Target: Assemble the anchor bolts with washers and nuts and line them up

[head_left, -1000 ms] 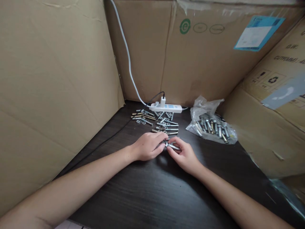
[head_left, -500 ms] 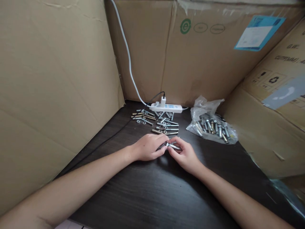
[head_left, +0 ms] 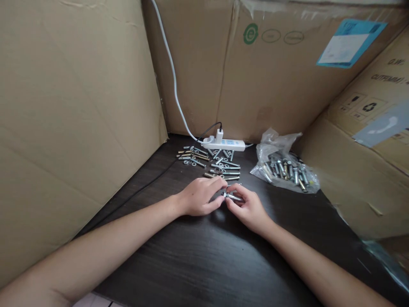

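Observation:
My right hand (head_left: 247,207) pinches a silver expansion bolt (head_left: 234,197) between thumb and fingers, low over the dark table. The bolt points left, with its nut and washer end at my left fingertips. My left hand (head_left: 203,196) is curled around that nut end, its thumb at the nut and its index finger slightly above; their exact contact is hard to see. Just beyond my hands lie several loose bolts and sleeves (head_left: 228,173), with nuts and washers (head_left: 194,164) among them. Another thin metal piece lies partly hidden behind my right fingers.
A clear plastic bag (head_left: 265,147) of expansion bolts (head_left: 289,170) lies at the right. At the back stands a white power strip (head_left: 234,145) with a plugged-in charger (head_left: 219,136). A black cable (head_left: 150,182) crosses the table's left side. Cardboard boxes (head_left: 194,76) enclose three sides.
My left index finger has lifted slightly from the nut, so more of the bolt's end shows. My right hand keeps its grip. The view has shifted a little.

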### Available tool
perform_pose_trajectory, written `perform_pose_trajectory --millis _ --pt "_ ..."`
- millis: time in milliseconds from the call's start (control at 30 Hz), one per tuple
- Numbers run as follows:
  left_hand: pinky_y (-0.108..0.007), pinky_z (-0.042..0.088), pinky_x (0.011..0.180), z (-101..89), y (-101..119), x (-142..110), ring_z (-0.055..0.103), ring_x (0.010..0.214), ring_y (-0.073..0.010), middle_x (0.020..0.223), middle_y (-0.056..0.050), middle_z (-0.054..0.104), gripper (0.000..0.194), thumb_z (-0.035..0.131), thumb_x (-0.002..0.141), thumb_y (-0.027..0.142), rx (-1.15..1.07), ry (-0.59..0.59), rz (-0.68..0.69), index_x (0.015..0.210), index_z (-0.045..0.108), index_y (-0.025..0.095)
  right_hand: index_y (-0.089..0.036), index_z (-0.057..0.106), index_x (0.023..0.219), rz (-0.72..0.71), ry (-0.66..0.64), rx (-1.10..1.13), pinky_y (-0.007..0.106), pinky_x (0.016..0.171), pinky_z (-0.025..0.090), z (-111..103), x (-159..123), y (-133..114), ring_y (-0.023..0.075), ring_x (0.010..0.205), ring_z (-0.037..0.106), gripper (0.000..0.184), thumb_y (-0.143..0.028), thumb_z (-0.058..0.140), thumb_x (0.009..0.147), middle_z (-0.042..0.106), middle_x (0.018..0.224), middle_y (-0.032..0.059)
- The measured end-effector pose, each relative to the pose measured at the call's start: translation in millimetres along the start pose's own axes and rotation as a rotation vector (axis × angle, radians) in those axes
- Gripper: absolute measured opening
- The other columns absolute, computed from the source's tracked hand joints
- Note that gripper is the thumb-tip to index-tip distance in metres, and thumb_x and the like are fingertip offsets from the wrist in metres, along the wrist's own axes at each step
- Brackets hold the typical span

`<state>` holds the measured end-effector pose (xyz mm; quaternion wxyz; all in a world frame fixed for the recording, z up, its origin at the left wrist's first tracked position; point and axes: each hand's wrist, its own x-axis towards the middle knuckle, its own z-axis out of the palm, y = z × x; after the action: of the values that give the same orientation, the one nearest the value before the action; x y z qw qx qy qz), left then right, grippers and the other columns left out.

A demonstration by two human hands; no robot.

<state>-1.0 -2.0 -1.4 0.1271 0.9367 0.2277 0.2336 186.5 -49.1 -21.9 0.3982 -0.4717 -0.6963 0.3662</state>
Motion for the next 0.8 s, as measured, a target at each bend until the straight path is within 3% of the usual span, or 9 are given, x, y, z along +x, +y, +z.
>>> perform_pose_trajectory --millis 300,800 --pt "-0.027 0.045 0.071 2.4 -2.4 0.2 0.055 0.077 -0.0157 0.091 -0.004 0.055 0.017 0.044 0.084 0.018 -0.004 -0.012 0.047 0.101 0.044 0.018 -0.019 0.053 0.084 0.016 0.007 0.04 0.02 0.053 0.043 -0.6 0.3 -0.4 0.0118 0.06 0.051 0.011 -0.028 0.056 0.08 0.058 0.072 -0.0004" --pt "-0.025 0.043 0.069 2.6 -3.2 1.9 0.055 0.074 -0.0148 0.084 -0.002 0.056 0.009 0.044 0.086 0.023 0.048 -0.044 0.028 0.091 0.049 0.017 -0.018 0.053 0.085 0.009 0.005 -0.011 0.018 0.049 0.038 -0.8 -0.5 0.1 0.0099 0.055 0.045 0.012 -0.029 0.056 0.08 0.051 0.066 -0.0026"
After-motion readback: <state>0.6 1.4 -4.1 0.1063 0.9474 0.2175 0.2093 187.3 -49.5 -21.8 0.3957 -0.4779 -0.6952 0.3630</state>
